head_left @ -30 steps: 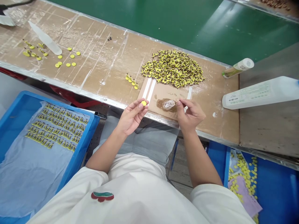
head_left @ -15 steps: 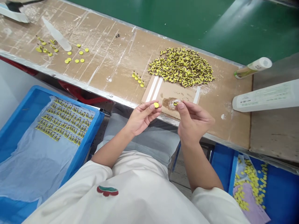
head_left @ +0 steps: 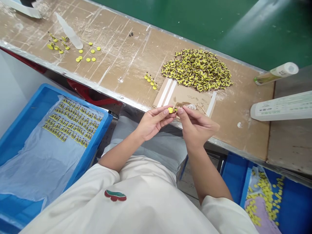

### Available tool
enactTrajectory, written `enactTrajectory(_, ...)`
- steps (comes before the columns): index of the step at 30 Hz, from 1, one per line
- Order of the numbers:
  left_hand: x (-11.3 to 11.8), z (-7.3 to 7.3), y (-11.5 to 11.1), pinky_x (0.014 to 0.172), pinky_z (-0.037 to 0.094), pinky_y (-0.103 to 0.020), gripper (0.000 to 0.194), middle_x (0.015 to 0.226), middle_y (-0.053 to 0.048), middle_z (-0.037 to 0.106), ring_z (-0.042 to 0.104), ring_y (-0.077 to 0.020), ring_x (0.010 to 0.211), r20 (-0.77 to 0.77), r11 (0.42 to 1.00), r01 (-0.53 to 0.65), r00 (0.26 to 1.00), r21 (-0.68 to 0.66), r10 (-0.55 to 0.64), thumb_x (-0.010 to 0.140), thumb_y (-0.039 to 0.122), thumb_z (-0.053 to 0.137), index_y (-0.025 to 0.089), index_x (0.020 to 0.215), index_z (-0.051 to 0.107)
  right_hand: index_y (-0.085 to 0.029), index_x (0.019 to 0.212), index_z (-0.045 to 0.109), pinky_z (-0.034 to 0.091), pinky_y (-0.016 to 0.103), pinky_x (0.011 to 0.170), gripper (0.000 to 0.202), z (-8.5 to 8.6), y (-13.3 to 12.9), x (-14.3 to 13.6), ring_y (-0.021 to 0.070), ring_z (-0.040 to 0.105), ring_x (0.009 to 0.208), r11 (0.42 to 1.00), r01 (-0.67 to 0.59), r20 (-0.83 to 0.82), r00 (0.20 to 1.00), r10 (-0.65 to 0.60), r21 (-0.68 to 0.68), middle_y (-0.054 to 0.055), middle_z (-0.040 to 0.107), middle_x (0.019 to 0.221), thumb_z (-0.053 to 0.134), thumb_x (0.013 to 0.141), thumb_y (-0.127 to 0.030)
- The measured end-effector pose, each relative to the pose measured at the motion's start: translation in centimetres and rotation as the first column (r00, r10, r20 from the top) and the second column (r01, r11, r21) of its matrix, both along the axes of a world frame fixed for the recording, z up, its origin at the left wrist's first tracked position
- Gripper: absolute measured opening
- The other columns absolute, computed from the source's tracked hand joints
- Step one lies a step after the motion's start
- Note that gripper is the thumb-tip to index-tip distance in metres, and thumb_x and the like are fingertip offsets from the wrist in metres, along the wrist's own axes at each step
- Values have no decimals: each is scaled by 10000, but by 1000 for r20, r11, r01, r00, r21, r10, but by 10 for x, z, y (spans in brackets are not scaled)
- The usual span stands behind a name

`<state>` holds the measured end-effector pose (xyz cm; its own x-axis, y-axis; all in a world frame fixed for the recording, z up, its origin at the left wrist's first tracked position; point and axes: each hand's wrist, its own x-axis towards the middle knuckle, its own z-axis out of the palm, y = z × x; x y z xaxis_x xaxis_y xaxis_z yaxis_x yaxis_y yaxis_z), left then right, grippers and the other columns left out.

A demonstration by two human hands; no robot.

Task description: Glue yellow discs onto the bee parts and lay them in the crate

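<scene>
My left hand (head_left: 154,123) pinches a round yellow disc (head_left: 170,110) between thumb and fingertips, above the bench's front edge. Closed too is my right hand (head_left: 198,126), its thumb and finger on a small yellow-and-dark figurine (head_left: 175,110) right at the disc. Whether the two pieces touch I cannot make out. Just behind my hands, a clear blob (head_left: 191,106) lies on a cardboard sheet (head_left: 181,94) with a wet brown stain. A big heap of similar figurines (head_left: 198,70) sits at the back of that sheet. Several figurines on yellow discs (head_left: 150,80) stand left of it.
At left, a blue tray (head_left: 46,89) holds rows of figurines on discs (head_left: 73,120). Loose yellow discs (head_left: 92,51) and a white squeeze bottle (head_left: 70,32) lie on the bench. Two white bottles (head_left: 278,110) (head_left: 278,73) are at right. Another blue tray (head_left: 292,201) holds loose discs.
My right hand has moved left from above the clear blob, bringing the figurine to the yellow disc in my left hand. The camera view has shifted slightly.
</scene>
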<state>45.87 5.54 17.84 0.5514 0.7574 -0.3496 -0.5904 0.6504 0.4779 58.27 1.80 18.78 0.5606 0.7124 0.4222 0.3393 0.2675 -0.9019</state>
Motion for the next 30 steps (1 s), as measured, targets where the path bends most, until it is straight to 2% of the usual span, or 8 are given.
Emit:
enactTrajectory(6, 0, 1, 0, 891, 541, -228, 237, 935, -53, 757, 723, -128, 848, -20, 998, -8, 1000, -57, 7, 769, 148, 715, 147, 1006, 739, -219, 881, 755, 604, 333, 699, 156, 0, 1, 0, 166, 698, 713, 1000, 6, 58, 998, -7, 14, 14, 744, 815, 784, 729, -239)
enactTrajectory(16, -1, -2, 0, 863, 549, -206, 207, 905, -40, 760, 719, -102, 803, -59, 999, -31, 998, -10, 31, 770, 145, 714, 148, 975, 747, -238, 899, 748, 599, 351, 725, 168, -3, -2, 3, 177, 705, 754, 998, -54, 124, 991, 55, -10, 21, 744, 861, 779, 734, -227)
enactTrajectory(23, 0, -5, -1, 804, 555, -166, 202, 877, -36, 761, 711, -81, 758, -23, 999, -32, 999, 11, 33, 756, 161, 733, 138, 956, 750, -231, 892, 745, 594, 343, 707, 160, -2, -2, 3, 173, 703, 741, 997, -71, 144, 987, 75, -33, 27, 740, 842, 778, 736, -243)
enactTrajectory(30, 1, -7, -2, 909, 534, -229, 216, 934, -44, 758, 711, -98, 810, -104, 998, -59, 993, -10, 58, 734, 193, 756, 142, 945, 756, -216, 875, 745, 592, 360, 777, 143, -1, 0, 3, 182, 704, 786, 991, -102, 138, 984, 113, -86, 33, 741, 849, 768, 735, -237)
